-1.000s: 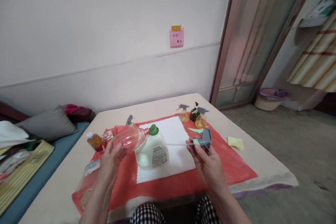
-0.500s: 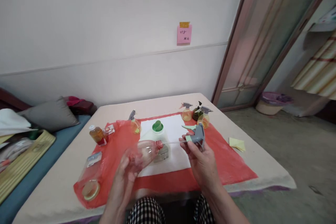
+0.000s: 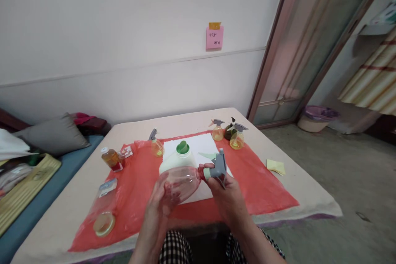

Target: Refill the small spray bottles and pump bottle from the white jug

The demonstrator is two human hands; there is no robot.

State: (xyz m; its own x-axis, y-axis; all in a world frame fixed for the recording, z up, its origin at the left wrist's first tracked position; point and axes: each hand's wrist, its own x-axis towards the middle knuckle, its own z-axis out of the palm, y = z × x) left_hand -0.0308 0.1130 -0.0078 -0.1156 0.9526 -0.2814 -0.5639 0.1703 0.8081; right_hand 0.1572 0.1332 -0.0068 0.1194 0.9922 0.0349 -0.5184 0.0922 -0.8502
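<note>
My left hand (image 3: pixel 162 196) grips an empty clear pink-tinted bottle (image 3: pixel 182 181), held on its side above the table's near edge. My right hand (image 3: pixel 222 192) holds a grey spray trigger head (image 3: pixel 218 166) with a pale green collar, seated at the bottle's neck. Its tube is hidden inside the bottle. Just behind the bottle stands a white jug with a green cap (image 3: pixel 179 157) on a white sheet (image 3: pixel 201 148), which lies on a red cloth (image 3: pixel 262 185).
Three small spray bottles (image 3: pixel 229 134) with yellowish liquid stand at the back right, another (image 3: pixel 156 145) at the back left. An amber bottle (image 3: pixel 111 159) and a lying clear bottle (image 3: pixel 103 210) are at the left. Yellow paper (image 3: pixel 276 166) lies right. A cushioned bench (image 3: pixel 46 148) flanks the table.
The trigger head's tube went into the bottle's neck as my two hands came together; the head now sits on the neck. The bottle came lower and nearer to me.
</note>
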